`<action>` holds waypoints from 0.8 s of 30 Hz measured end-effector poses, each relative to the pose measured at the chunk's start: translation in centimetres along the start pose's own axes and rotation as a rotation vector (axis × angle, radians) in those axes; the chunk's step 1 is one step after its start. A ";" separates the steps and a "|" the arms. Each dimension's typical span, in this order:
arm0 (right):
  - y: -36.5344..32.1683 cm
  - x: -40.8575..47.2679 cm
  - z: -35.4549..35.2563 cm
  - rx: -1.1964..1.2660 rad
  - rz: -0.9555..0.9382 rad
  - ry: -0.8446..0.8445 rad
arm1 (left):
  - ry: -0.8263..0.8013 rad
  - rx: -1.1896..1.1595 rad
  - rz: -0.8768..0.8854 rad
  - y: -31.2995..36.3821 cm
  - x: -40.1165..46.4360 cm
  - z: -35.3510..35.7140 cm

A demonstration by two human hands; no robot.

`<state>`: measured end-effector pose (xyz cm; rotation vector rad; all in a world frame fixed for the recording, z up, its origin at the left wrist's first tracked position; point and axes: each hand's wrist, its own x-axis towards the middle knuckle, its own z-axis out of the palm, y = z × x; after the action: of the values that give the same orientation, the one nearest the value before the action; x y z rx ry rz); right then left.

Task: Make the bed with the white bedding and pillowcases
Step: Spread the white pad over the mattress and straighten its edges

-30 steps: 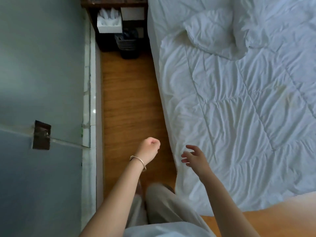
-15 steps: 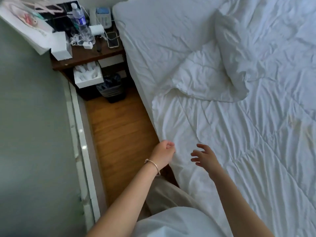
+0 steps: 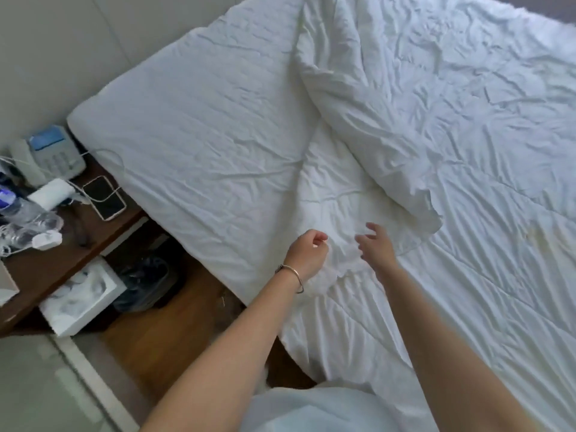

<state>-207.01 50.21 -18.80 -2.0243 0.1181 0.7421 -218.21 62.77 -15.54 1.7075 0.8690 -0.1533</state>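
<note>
Head view: left hand fisted, empty; right hand spread, reaching; grab folded-back duvet corner, pull toward headboard.

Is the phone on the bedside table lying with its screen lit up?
No, the phone lies flat on the bedside table with a dark screen and a white cable running to it.

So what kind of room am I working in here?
Most likely a hotel bedroom: a wide bed with plain white bedding, a corded desk phone on the wooden bedside table, and a box of wrapped slippers on the shelf beneath.
</note>
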 end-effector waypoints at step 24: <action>-10.1 15.9 1.0 -0.067 0.125 0.350 | -0.364 0.034 0.116 11.8 25.3 -4.7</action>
<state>-190.81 59.84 -20.28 -2.2113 0.4302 0.4653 -194.42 77.88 -17.83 1.6874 0.4994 -0.3887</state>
